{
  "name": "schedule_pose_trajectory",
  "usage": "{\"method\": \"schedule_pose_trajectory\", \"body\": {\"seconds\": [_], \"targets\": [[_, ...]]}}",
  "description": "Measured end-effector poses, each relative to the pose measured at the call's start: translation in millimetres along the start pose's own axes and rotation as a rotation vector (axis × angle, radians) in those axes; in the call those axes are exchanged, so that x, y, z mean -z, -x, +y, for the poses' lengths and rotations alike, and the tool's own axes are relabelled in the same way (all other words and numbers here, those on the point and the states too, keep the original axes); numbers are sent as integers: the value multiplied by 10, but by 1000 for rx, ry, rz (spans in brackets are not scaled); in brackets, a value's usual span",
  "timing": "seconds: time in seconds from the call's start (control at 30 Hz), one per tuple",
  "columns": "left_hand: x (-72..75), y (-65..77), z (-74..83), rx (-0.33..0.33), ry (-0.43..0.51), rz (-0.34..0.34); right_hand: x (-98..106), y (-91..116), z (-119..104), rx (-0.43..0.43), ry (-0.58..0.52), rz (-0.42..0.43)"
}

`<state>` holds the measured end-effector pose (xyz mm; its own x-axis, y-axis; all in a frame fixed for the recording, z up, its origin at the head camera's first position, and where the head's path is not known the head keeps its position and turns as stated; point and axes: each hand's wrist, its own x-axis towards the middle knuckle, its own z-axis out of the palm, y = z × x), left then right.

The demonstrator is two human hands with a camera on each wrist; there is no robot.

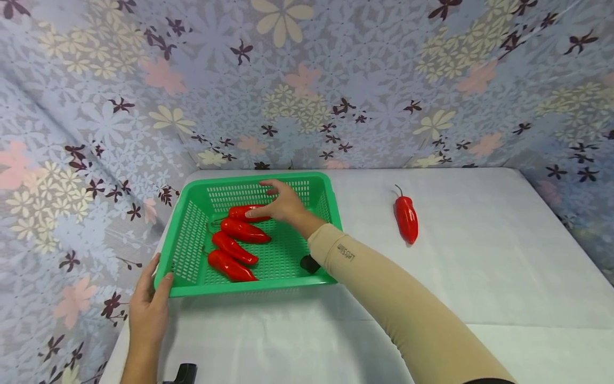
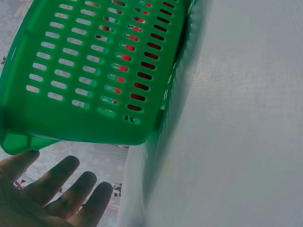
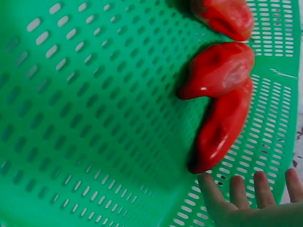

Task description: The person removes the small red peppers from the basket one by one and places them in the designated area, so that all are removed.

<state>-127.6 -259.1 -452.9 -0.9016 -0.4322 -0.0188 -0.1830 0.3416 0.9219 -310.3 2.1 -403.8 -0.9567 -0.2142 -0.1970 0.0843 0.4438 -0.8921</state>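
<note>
spreading empty fingers, the right hand point(image 1: 283, 205) is over red chili peppers point(image 1: 245, 231) in a green basket point(image 1: 288, 282), head view centre-left; the left hand point(image 1: 150, 306) touches its lower-left corner. left wrist: straight fingers, lower left. right wrist: peppers, upper right.

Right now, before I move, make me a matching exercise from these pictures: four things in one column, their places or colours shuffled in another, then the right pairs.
Things:
1. basket
2. lone red pepper
3. left hand
4. right hand

Places or colours:
A. on the white tabletop, right of the basket in the head view
B. over the basket's inside
C. green
D. at the basket's near left corner

Right pairs: 1-C, 2-A, 3-D, 4-B.
</note>
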Motion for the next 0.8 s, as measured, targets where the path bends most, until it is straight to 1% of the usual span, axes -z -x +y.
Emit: {"method": "schedule_pose_trajectory", "body": {"seconds": [0.17,0.3,0.4,0.47,0.57,0.7,0.8], "targets": [[-3,-3,-3,4,-12,1,-76,-66,55,-41,47,8],[-4,-9,-7,-25,-6,7,-130,-111,99,-64,95,-12],[-6,-12,0,-44,1,15,-157,-128,103,-61,119,-40],[-8,-13,1,-47,5,20,-173,-132,99,-61,112,-53],[-9,-13,-1,-41,4,25,-197,-132,89,-64,91,-51],[-18,-6,1,-50,23,24,-226,-143,83,-89,54,-24],[-26,-3,-1,-58,36,21,-242,-157,89,-128,27,-26]]}}
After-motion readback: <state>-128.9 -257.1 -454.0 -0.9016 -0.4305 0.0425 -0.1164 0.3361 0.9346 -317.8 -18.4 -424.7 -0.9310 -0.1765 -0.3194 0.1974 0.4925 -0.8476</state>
